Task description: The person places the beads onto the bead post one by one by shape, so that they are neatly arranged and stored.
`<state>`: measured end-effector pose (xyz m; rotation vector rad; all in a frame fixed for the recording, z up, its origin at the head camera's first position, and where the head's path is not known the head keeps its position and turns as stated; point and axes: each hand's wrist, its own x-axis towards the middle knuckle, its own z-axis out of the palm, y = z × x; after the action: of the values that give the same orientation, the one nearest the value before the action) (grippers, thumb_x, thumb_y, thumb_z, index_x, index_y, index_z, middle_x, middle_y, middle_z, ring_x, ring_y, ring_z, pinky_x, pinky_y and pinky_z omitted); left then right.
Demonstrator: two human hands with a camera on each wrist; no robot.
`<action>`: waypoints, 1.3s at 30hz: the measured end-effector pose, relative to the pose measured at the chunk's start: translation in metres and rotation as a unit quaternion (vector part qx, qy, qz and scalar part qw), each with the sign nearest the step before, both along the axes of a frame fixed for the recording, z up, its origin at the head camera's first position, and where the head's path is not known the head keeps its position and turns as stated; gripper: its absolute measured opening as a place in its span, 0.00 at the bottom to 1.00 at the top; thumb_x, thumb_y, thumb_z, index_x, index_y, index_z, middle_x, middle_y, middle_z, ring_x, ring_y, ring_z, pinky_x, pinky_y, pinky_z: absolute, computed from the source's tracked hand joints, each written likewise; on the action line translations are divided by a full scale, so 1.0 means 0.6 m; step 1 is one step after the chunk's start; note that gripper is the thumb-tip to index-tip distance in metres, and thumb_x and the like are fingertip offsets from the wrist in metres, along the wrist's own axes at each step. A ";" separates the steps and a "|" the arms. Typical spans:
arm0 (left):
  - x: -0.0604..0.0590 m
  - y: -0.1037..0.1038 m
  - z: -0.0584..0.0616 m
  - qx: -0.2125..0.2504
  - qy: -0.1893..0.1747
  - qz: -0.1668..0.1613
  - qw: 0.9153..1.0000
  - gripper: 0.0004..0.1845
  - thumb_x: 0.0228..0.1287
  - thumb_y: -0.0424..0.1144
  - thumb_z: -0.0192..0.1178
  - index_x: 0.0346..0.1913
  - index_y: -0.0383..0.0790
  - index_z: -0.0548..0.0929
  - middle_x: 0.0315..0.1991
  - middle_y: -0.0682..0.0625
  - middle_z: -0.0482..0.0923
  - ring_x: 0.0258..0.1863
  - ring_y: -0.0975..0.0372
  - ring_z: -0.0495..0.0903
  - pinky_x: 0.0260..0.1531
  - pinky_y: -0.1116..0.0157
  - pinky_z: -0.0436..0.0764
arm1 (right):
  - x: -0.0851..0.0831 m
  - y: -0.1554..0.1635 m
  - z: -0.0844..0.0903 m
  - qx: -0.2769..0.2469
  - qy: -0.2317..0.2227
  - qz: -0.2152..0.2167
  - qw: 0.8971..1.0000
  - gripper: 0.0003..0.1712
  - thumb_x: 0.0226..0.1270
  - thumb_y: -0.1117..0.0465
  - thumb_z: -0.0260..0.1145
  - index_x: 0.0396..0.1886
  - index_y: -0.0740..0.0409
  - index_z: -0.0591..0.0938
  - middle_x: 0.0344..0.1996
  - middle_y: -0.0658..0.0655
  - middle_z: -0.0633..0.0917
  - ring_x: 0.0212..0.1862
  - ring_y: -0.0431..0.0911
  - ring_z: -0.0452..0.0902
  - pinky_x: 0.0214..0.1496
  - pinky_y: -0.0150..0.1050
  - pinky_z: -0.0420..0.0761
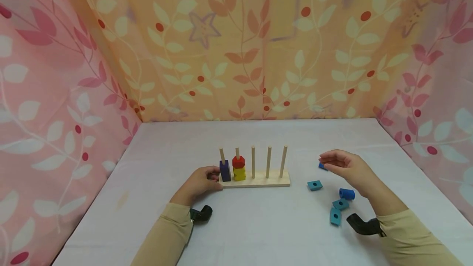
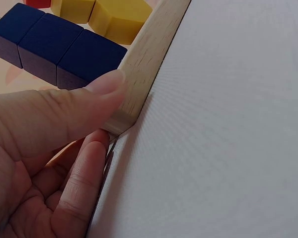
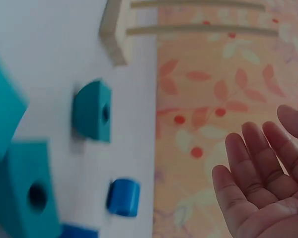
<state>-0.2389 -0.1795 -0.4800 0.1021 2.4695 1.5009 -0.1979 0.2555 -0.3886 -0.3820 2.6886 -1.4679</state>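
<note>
A wooden peg stand (image 1: 258,182) with several upright pegs stands mid-table. Dark blue square blocks (image 1: 225,171) fill the lower part of its leftmost peg. The second peg carries yellow blocks (image 1: 239,174) with red ones (image 1: 238,161) above. My left hand (image 1: 201,182) pinches the stand's left end, its thumb (image 2: 102,91) on the base and fingers at the end. My right hand (image 1: 345,167) hovers with relaxed fingers and holds nothing. From the head, it partly hides a small blue block (image 1: 322,166); the right wrist view shows a blue cylinder (image 3: 124,197) apart from the fingers.
Right of the stand lies a teal block (image 1: 315,185) with a hole. Nearer me are a blue cylinder (image 1: 346,193) and two more teal blocks (image 1: 340,204), close together. A white cloth covers the table (image 1: 258,225); patterned curtains (image 1: 236,52) enclose its back and sides.
</note>
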 end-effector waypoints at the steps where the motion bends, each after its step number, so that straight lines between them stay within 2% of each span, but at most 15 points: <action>1: 0.000 0.000 0.000 0.000 0.000 0.001 1.000 0.26 0.40 0.34 0.73 0.48 0.46 0.80 0.37 0.51 0.78 0.39 0.60 0.74 0.43 0.62 0.72 | -0.001 0.008 -0.003 0.009 -0.004 -0.001 1.000 0.21 0.65 0.55 0.60 0.53 0.62 0.74 0.49 0.64 0.78 0.47 0.42 0.78 0.46 0.29 0.75; 10: 0.001 -0.001 0.001 -0.008 0.004 -0.001 1.000 0.26 0.40 0.34 0.73 0.48 0.45 0.80 0.37 0.51 0.78 0.39 0.60 0.74 0.42 0.63 0.72 | -0.010 0.076 -0.043 0.050 -0.045 0.021 0.997 0.23 0.64 0.57 0.61 0.54 0.67 0.72 0.47 0.66 0.78 0.44 0.40 0.77 0.43 0.30 0.76; 17: 0.003 0.003 0.007 -0.017 -0.005 0.007 1.000 0.26 0.40 0.35 0.73 0.49 0.47 0.79 0.37 0.52 0.78 0.40 0.60 0.74 0.46 0.60 0.71 | -0.012 0.101 -0.062 0.098 -0.116 0.012 0.988 0.26 0.62 0.52 0.62 0.55 0.62 0.72 0.45 0.59 0.80 0.47 0.50 0.74 0.50 0.49 0.73; 18: 0.002 0.003 0.007 -0.018 -0.005 0.006 1.000 0.27 0.40 0.35 0.73 0.49 0.47 0.79 0.37 0.52 0.78 0.40 0.60 0.73 0.46 0.60 0.70 | -0.011 0.103 -0.065 0.101 -0.126 0.012 0.987 0.27 0.61 0.51 0.62 0.55 0.62 0.72 0.44 0.58 0.80 0.47 0.49 0.74 0.50 0.50 0.73; 23: 0.000 0.002 0.005 -0.017 -0.010 0.002 1.000 0.27 0.41 0.36 0.73 0.50 0.47 0.79 0.38 0.51 0.77 0.40 0.59 0.73 0.45 0.60 0.71 | -0.009 0.108 -0.071 0.105 -0.157 0.026 0.982 0.27 0.58 0.53 0.66 0.53 0.63 0.73 0.42 0.57 0.81 0.44 0.46 0.75 0.48 0.46 0.75; 27: 0.001 0.003 0.004 -0.015 -0.010 0.002 1.000 0.27 0.41 0.35 0.73 0.50 0.47 0.79 0.39 0.51 0.77 0.41 0.59 0.73 0.44 0.61 0.71 | -0.010 0.115 -0.075 0.102 -0.160 0.041 0.981 0.26 0.55 0.57 0.68 0.51 0.65 0.74 0.43 0.58 0.81 0.44 0.46 0.76 0.44 0.38 0.77; 30: 0.001 0.003 0.004 -0.013 -0.010 0.004 1.000 0.27 0.42 0.35 0.73 0.50 0.47 0.79 0.39 0.51 0.77 0.41 0.59 0.73 0.44 0.61 0.71 | -0.011 0.120 -0.080 0.122 -0.155 0.043 0.980 0.25 0.52 0.57 0.70 0.49 0.62 0.76 0.41 0.56 0.81 0.42 0.46 0.74 0.41 0.35 0.76; 39: -0.003 -0.001 0.001 -0.029 0.007 -0.004 1.000 0.28 0.39 0.36 0.74 0.50 0.45 0.79 0.36 0.52 0.78 0.38 0.60 0.74 0.43 0.62 0.72 | -0.011 0.109 -0.090 0.207 -0.097 0.051 0.972 0.20 0.46 0.57 0.73 0.41 0.56 0.79 0.31 0.52 0.76 0.36 0.47 0.67 0.34 0.36 0.72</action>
<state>-0.2407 -0.1800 -0.4792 0.1115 2.5192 1.4292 -0.2044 0.3209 -0.4427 -0.3213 2.6725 -0.8360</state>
